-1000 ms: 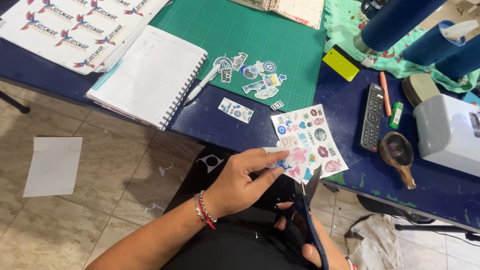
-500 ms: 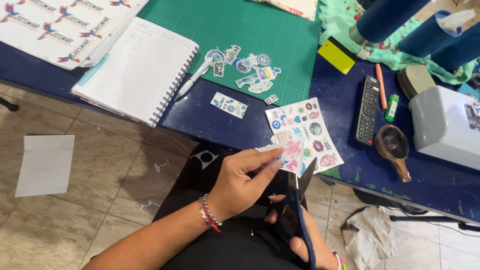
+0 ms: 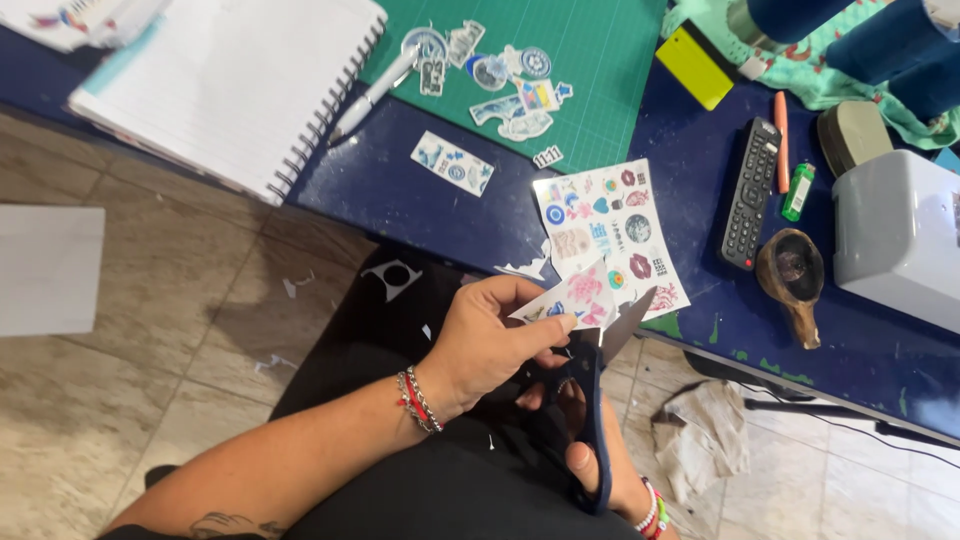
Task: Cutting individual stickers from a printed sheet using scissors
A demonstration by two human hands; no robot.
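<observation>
Hands: left (image 3: 490, 340) pinches sticker sheet (image 3: 610, 235) | right (image 3: 590, 440) grips scissors (image 3: 600, 400) | beyond table edge (image 3: 720, 350), over open floor (image 3: 150, 330)

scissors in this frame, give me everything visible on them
The scissors have dark blue handles and grey metal blades. The right hand grips the handles low in the frame, over the lap. The blades point up, parted, with the tip near the table's edge. They bite into a small sticker piece pinched by the left hand. The pivot and lower loop are partly hidden.
</observation>
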